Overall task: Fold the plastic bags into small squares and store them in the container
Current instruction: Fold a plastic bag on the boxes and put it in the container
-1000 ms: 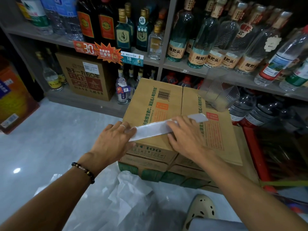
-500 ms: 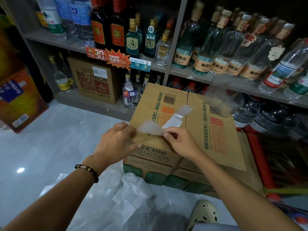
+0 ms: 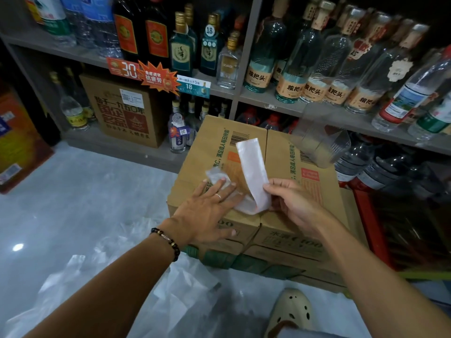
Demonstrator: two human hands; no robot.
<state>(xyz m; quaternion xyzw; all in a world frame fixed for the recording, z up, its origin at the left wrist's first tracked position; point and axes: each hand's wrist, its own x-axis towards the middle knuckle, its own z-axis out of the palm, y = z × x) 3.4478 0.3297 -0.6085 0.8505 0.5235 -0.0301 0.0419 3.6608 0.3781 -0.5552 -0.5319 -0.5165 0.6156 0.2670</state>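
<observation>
Here the right hand (image 3: 291,203) is pinching the plastic bag (image 3: 251,172), a long folded strip, between thumb and fingers and lifting it upright over the cardboard box (image 3: 280,223). The left hand (image 3: 207,211) is lying flat, fingers straight and spread, pressing the strip's other end onto the box top. The clear container (image 3: 319,145) is sitting at the box's far right corner. More loose bags (image 3: 151,284) are lying on the floor beside the box's near left side.

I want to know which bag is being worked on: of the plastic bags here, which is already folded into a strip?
The bag on the cardboard box, pinned by the left hand and lifted by the right hand: the folded strip. The loose bags lie crumpled on the floor.
</observation>
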